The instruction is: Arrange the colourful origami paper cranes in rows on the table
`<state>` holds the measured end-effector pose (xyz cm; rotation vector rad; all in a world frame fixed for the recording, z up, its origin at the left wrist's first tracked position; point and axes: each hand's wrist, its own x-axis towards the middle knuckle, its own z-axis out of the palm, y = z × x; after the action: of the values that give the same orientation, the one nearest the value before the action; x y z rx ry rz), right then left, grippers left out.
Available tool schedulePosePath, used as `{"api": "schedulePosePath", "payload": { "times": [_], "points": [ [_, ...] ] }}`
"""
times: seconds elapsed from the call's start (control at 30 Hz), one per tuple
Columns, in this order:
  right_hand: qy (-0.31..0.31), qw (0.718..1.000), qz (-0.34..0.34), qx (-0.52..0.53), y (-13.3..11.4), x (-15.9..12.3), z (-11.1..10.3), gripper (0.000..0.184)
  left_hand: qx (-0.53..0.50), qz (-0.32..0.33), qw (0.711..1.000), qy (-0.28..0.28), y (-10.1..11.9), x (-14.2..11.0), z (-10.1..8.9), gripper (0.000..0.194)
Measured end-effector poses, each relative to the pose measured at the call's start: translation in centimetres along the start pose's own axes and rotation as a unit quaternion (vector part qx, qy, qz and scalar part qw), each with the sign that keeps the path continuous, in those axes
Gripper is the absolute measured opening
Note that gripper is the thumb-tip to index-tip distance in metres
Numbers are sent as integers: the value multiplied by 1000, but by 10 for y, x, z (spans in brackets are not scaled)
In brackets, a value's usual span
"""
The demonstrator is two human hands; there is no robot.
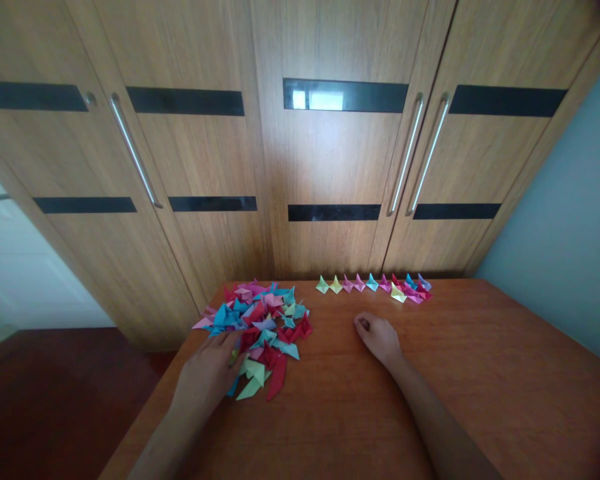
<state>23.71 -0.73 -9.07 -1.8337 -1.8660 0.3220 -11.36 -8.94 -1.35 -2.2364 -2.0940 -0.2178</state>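
A loose heap of folded origami pieces point(266, 323), which look like paper cranes in red, pink, blue, teal and pale green, lies on the left of the table. My left hand point(210, 363) rests at the heap's near left edge, fingers reaching over the paper and thumb apart from them. A yellowish bit of paper point(233, 357) shows between thumb and fingers, with no clear grip on it. On bare wood right of the heap, my right hand point(379, 337) is loosely curled closed, with nothing visible in it. Small origami pieces point(347, 284) stand in a row along the far edge.
At the row's right end, several pieces point(413, 289) sit bunched together. The brown wooden table point(320, 413) backs onto a wardrobe point(325, 247) with long metal handles. A pale wall point(560, 253) rises at the right; dark red floor point(70, 393) lies left of the table.
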Motion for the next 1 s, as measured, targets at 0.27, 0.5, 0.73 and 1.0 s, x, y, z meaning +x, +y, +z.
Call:
{"api": "schedulePosePath", "payload": {
  "times": [0.27, 0.5, 0.73, 1.0],
  "points": [
    [4, 1000, 0, 3, -1, 0, 0, 14, 25, -13, 999, -14, 2, 0, 4, 33],
    [1, 1000, -2, -1, -2, -1, -2, 14, 15, -8, 1000, -24, -3, 1, 6, 34],
    [-3, 1000, -1, 4, 0, 0, -1, 14, 23, -34, 999, -15, -3, 3, 7, 34],
    [0, 1000, -2, 3, -1, -1, -1, 14, 37, -50, 997, -50, 2, 15, 9, 37]
  ]
}}
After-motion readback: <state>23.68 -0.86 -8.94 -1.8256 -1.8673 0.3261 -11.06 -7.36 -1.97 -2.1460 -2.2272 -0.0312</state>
